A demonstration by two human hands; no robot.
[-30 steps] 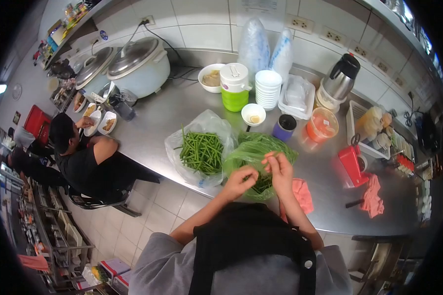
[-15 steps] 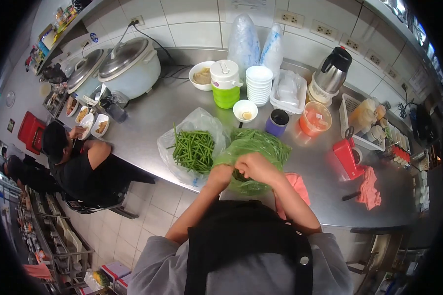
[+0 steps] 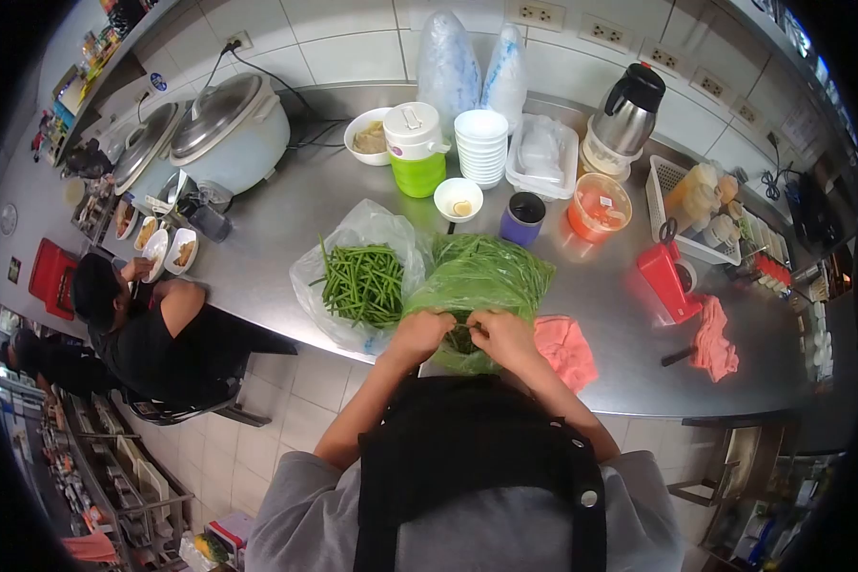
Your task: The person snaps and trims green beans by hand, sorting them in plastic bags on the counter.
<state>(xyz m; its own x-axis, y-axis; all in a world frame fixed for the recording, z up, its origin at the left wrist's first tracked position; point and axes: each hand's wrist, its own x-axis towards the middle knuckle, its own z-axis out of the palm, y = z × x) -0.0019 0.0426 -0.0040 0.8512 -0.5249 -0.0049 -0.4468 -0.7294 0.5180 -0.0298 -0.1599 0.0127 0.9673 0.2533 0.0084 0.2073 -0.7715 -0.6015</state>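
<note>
A green plastic bag of leafy greens lies on the steel counter close to my body. My left hand pinches the bag's near side with closed fingers. A short gap to the right, my right hand grips the same edge, fingertips curled together. Dark green leaves show between the two hands. Left of this, cut green beans fill an opened clear plastic bag. A folded pink cloth lies just right of my right forearm.
Behind the bags stand a small white bowl, a purple tumbler, a green-and-white jug, stacked white bowls and an orange tub. A red holder sits at right. A seated person eats at left.
My hands have moved apart, with the right hand lower and turned, opening a gap at the bag's near side. The pink cloth shows more fully. The view has shifted slightly.
</note>
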